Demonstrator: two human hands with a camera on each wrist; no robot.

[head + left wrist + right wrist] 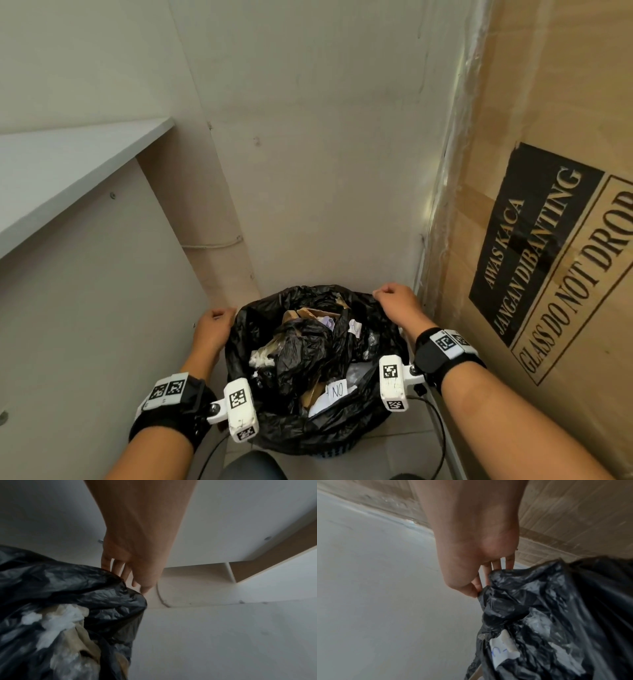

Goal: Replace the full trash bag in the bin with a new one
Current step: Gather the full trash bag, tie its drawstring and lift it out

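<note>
A full black trash bag (308, 356) stuffed with crumpled plastic, paper and cardboard stands on the floor in the corner. Only a sliver of the dark bin (337, 453) shows under its near side. My left hand (214, 323) grips the bag's left rim, fingers curled over the edge (118, 572). My right hand (394, 299) grips the far right rim in a fist; the right wrist view shows the right hand (481, 582) pinching bunched black plastic (530, 601). No new bag is in view.
A white desk (68, 178) with its side panel hems in the left. A tall cardboard box (548, 205) marked "GLASS DO NOT DROP" stands close on the right. The wall (325, 154) is right behind the bag. A black cable (440, 431) hangs near my right wrist.
</note>
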